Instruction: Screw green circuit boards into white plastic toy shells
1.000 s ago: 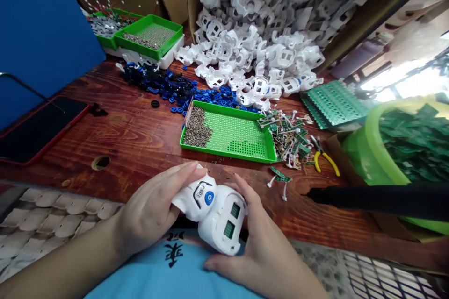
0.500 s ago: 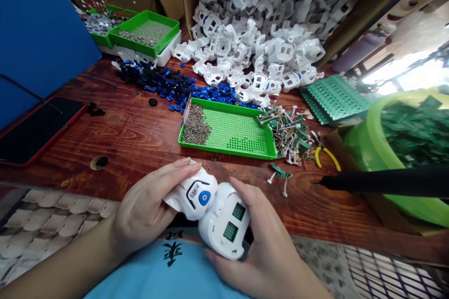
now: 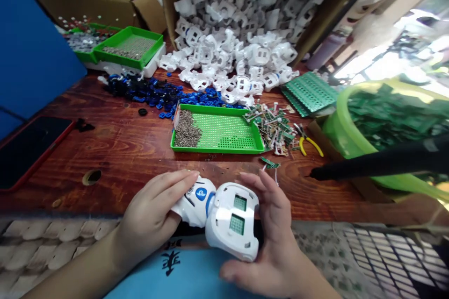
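Note:
A white toy robot lies tilted in front of my body, its head to the right and its torso to the left. Two square windows in the head show green boards behind them; the torso carries a blue power button. My left hand is closed around the torso, fingers over the top. Around the right side of the head, my right hand is spread, thumb below and fingers above, apart from the shell. Past the toy lies a green circuit board with white-plugged wires.
A green tray holds small screws at its left end. Wired boards, yellow-handled pliers and a green tub stand to the right, beside a black electric screwdriver. White shells pile up behind; a phone lies left.
My right hand has loosened from the head and its fingers have spread. The toy has turned slightly, and a blue neck ring now shows. The view has shifted right.

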A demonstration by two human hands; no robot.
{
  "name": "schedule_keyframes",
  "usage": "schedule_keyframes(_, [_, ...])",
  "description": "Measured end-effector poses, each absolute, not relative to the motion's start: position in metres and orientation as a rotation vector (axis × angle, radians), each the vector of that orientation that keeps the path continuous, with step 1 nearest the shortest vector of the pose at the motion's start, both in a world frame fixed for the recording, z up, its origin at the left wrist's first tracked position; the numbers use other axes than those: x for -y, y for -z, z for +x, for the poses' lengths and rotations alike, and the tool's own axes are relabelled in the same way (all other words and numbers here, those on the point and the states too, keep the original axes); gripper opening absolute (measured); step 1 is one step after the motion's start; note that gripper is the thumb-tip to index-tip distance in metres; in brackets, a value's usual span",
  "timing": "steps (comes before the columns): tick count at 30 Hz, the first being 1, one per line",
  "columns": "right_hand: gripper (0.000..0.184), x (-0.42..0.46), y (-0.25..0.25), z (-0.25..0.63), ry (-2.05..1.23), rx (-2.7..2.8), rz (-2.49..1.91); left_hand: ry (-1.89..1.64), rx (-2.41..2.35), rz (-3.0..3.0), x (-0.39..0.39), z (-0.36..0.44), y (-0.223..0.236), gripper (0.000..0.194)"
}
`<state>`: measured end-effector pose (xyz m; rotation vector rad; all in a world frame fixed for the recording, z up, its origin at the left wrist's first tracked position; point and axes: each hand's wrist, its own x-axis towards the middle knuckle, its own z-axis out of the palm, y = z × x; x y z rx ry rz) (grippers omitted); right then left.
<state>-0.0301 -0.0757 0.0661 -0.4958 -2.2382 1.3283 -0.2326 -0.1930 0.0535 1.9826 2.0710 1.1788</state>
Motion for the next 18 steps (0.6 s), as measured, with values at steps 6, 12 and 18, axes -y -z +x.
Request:
schedule_keyframes(6, [0.109, 0.090, -0.055, -0.030, -1.214, 1.965, -0.504, -1.112, -1.739, 1.483, 0.174, -0.225, -0.060, 0.036])
schedule_keyframes(12, [0.096, 0.104, -0.039, -0.013, -1.316, 1.719, -0.730, -0.906, -1.334, 0.810, 0.154, -0.190, -0.068, 0.040])
schedule_keyframes(18, [0.092, 0.112, -0.044, 0.012, -1.445, 1.559, -0.818, -0.852, -1.466, 1.502, 0.150, -0.153, -0.050, 0.047])
